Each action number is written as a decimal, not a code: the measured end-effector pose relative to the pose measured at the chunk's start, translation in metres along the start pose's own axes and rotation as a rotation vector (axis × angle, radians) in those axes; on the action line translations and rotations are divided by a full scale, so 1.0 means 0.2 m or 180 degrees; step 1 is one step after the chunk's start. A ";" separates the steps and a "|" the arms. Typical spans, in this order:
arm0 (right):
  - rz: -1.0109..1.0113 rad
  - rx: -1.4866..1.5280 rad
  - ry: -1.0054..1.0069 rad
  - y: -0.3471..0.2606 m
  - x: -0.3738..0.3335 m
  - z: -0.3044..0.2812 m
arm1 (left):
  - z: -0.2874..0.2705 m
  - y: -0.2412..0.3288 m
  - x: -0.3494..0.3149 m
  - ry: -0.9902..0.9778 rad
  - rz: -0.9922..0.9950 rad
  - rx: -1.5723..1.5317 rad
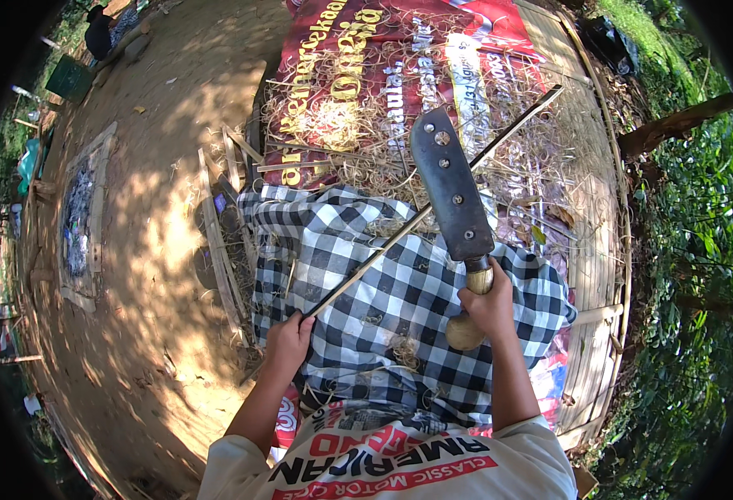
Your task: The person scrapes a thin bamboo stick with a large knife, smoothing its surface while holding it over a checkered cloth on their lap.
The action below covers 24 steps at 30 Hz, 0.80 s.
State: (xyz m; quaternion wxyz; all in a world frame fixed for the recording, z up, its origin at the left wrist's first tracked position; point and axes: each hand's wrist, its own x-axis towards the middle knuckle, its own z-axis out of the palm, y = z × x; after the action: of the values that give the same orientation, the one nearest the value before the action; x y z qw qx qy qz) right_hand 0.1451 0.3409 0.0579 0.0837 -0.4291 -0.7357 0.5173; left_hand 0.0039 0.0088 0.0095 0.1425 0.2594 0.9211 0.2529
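My left hand (290, 337) is closed around the near end of a long, thin bamboo strip (366, 268), which slants away to the upper right. In my right hand (491, 307) is a broad-bladed chopping knife, its rounded wooden handle (465, 331) gripped near the blade. The dark, riveted blade (454, 187) points away from me and crosses over the strip, hiding a short stretch of it. Whether blade and strip touch, I cannot tell. Under both lies a black-and-white checked cloth (341, 242) over my lap, with a few shavings on it.
Beyond my lap, curly shavings cover a red printed banner (333, 92) on a bamboo-slat platform (591, 208). Loose wood pieces (216, 242) lie left of me. Farther left are bare ground and a framed rectangular patch (80, 217). A person (100, 33) sits far off. Green plants (683, 358) border the right.
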 end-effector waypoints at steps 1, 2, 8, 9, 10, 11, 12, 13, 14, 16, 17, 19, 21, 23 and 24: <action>-0.0022 0.0031 -0.0067 -0.01 -0.02 0.03 | 0.00 0.00 0.00 0.0021 0.0003 0.0009; -0.0045 0.0072 -0.0118 -0.02 -0.07 0.08 | 0.01 0.01 0.01 0.0041 0.0023 0.0022; -0.0463 -0.0621 -0.1514 -0.07 -0.26 0.26 | 0.01 -0.06 0.00 0.0017 0.0135 -0.0085; -0.0378 -0.0656 -0.1704 -0.10 -0.25 0.26 | 0.02 -0.07 -0.01 0.0037 0.0160 -0.0143; -0.0457 -0.0470 -0.1437 -0.08 -0.23 0.25 | 0.02 -0.06 -0.01 -0.0040 0.0053 -0.0165; -0.0364 -0.0523 -0.1253 -0.08 -0.22 0.21 | 0.00 -0.04 -0.01 -0.0117 -0.0050 -0.0186; -0.0270 -0.0573 -0.1066 -0.09 -0.20 0.16 | 0.00 -0.03 -0.01 -0.0195 -0.0151 -0.0206; -0.0434 -0.0396 -0.0688 -0.10 -0.17 0.12 | 0.01 -0.03 0.00 -0.0124 -0.0132 -0.0186; -0.0317 -0.0459 -0.0456 -0.11 -0.14 0.07 | 0.02 -0.04 0.00 -0.0063 -0.0111 -0.0165; -0.0298 -0.0321 0.0007 -0.05 -0.07 0.01 | 0.03 -0.05 -0.01 -0.0027 -0.0055 -0.0094; -0.0282 -0.0272 0.0218 -0.02 -0.04 -0.01 | 0.02 -0.04 -0.01 -0.0050 -0.0021 -0.0043; -0.0019 0.0073 0.0334 -0.04 0.00 -0.04 | 0.01 -0.05 -0.01 -0.0077 0.0043 -0.0002; -0.0124 0.0150 0.0559 -0.03 0.03 -0.03 | 0.02 -0.04 -0.01 -0.0069 -0.0006 0.0024; -0.0132 0.0094 0.0678 -0.07 0.04 -0.01 | 0.02 -0.03 -0.01 -0.0028 -0.0014 0.0073; -0.0198 0.0040 0.0696 -0.07 0.04 0.01 | 0.02 -0.03 -0.02 0.0008 -0.0002 0.0095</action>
State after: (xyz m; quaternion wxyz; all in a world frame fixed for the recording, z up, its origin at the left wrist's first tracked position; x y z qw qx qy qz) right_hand 0.1305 0.3444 0.0658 0.1821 -0.4594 -0.7319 0.4692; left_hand 0.0060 0.0034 0.0023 0.1376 0.2609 0.9250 0.2394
